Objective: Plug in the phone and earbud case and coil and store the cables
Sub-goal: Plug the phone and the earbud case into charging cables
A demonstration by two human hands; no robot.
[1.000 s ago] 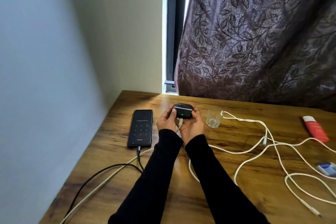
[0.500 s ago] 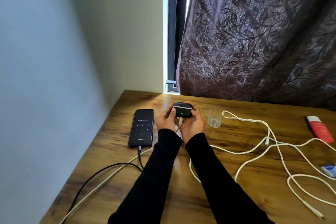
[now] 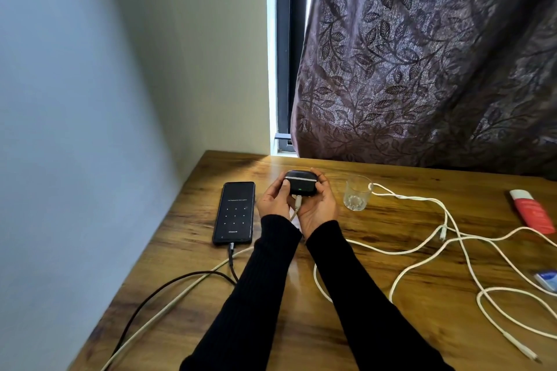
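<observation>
Both hands [image 3: 297, 205] are cupping the small black earbud case [image 3: 300, 183] with its white cable [image 3: 297, 203] plugged in — any tug risks unseating the plug.

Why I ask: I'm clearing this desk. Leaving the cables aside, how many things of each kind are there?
Phone: 1
Earbud case: 1
Drinking glass: 1
Red tube: 1
Blue-and-white packet: 1
Total: 5
</observation>
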